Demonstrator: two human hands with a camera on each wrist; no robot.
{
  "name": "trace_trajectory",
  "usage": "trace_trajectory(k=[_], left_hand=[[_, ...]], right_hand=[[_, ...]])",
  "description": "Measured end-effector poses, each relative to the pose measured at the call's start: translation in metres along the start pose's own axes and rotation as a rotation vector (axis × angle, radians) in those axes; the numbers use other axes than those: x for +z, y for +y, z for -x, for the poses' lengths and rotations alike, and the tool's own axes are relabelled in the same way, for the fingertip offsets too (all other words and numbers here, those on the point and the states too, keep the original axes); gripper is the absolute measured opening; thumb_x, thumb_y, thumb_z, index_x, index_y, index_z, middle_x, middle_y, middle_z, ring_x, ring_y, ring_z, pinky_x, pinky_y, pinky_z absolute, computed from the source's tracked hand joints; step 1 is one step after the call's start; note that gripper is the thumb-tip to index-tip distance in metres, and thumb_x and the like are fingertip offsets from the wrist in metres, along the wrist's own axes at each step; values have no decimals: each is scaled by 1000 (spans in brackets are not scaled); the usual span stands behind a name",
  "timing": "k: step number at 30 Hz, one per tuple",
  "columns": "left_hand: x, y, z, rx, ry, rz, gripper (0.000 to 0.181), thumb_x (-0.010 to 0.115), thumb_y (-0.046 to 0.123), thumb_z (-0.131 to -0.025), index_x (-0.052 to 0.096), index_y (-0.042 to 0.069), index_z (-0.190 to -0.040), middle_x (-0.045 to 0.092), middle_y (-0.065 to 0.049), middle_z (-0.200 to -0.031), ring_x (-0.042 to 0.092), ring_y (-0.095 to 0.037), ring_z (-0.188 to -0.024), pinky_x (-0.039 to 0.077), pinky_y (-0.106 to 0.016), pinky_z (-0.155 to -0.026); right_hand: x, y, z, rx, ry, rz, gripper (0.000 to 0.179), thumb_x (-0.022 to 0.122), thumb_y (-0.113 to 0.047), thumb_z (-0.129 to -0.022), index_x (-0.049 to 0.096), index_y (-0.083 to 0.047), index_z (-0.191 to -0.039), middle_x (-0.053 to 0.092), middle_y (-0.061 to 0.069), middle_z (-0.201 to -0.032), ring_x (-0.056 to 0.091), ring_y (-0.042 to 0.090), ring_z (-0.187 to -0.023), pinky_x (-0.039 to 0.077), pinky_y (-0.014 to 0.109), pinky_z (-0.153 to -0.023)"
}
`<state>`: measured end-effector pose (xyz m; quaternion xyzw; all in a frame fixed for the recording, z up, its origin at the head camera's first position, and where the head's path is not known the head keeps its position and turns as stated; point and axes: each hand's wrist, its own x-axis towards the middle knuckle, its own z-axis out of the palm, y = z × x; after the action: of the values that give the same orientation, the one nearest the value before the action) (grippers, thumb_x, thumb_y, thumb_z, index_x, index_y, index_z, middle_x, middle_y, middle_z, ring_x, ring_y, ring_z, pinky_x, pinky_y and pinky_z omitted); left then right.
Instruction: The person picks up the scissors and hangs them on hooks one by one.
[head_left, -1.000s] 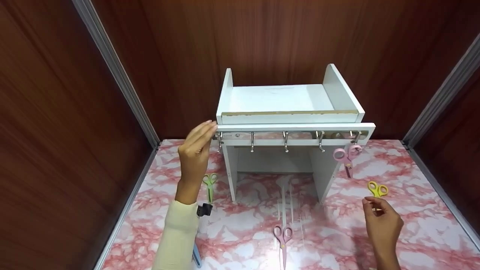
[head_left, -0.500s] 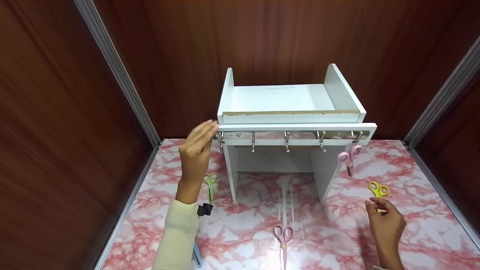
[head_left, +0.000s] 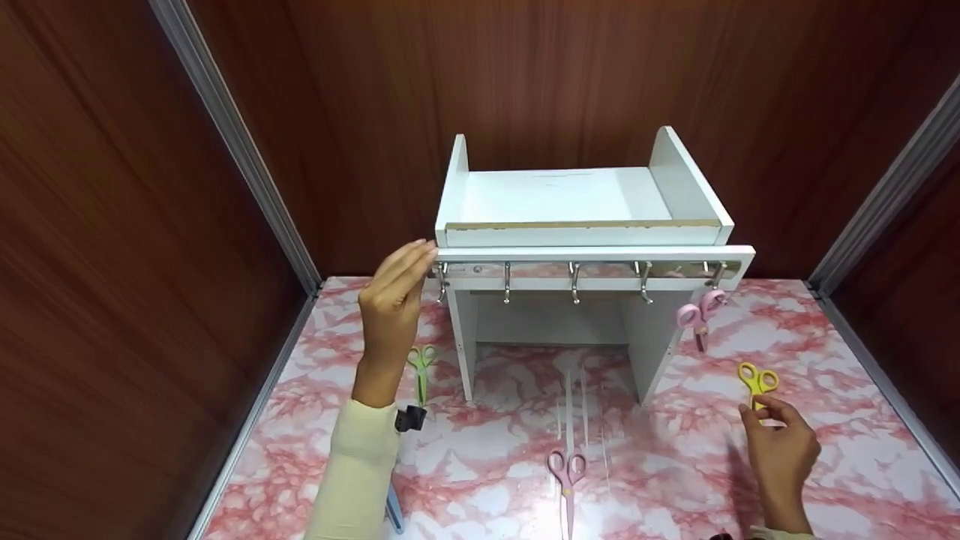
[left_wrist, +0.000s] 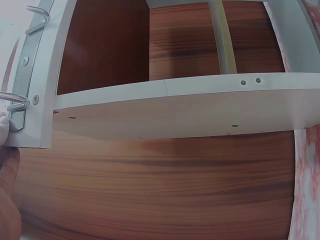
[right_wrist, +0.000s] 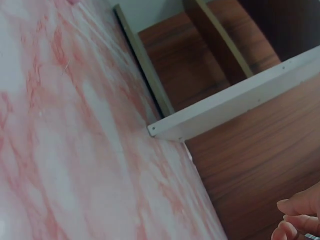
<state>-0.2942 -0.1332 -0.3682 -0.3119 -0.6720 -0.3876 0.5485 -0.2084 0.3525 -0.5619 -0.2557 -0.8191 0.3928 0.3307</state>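
Note:
A white hook board [head_left: 600, 285] with several metal hooks runs across the front of a white shelf unit [head_left: 555, 236]. My left hand [head_left: 392, 296] holds the board's left end; in the left wrist view, fingers [left_wrist: 7, 170] show at that end. Pink scissors [head_left: 701, 319] hang from the rightmost hook. My right hand [head_left: 780, 450], its fingers loosely bent, hovers in front of yellow scissors [head_left: 757, 379] on the marbled tabletop, covering their lower part. In the right wrist view the fingertips [right_wrist: 290, 220] show at the lower right; I see nothing clearly held.
Green scissors [head_left: 421, 367] lie left of the unit. A second pink pair of scissors [head_left: 566, 480] lies at the front middle, and a blue object [head_left: 394, 510] is partly behind the left sleeve [head_left: 356, 465]. Brown wood panels [head_left: 360, 135] enclose the table.
My right hand has shifted slightly right and down beside the yellow scissors. The hanging pink scissors have swung and turned a little on the hook. My left hand stays at the board's end.

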Motion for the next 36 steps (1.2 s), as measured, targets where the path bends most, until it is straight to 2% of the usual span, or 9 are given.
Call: trace_trajectory(k=[17,24,30,36], left_hand=[[0,1,-1,5,3,16,26,64,-6,-84,72,4,-106,68,-8,-110,62,-28,-104,50,-33,-93],[-1,0,0,10,-2,13,27,64,-7,-84,71,4,-107,68,-8,-111,62,-30,-104,51,-33,-93],[-1,-2,1,8,-19,-5,27,65,-4,-85,71,5,-109,68,-7,-113,61,-26,-107,50,-33,-94],[-1,-3,1,5,-16,-5,26,65,-4,-85,71,5,-108,68,-8,-111,61,-27,-106,51,-33,-93]], right_hand=[[2,16,-6,69,-18,75,32,76,-27,-79,71,-13,-107,66,0,-81,41,-12,-52,35,20,-44],[2,23,-7,103,-77,130,36,74,-29,-80,68,-12,-111,65,5,-86,45,1,-59,37,28,-44],[3,29,-9,112,-95,138,37,75,-27,-80,68,-8,-111,65,8,-83,46,7,-57,36,29,-44],[6,36,-11,136,-119,146,41,75,-26,-80,66,-6,-113,65,10,-86,51,15,-62,36,30,-48]])
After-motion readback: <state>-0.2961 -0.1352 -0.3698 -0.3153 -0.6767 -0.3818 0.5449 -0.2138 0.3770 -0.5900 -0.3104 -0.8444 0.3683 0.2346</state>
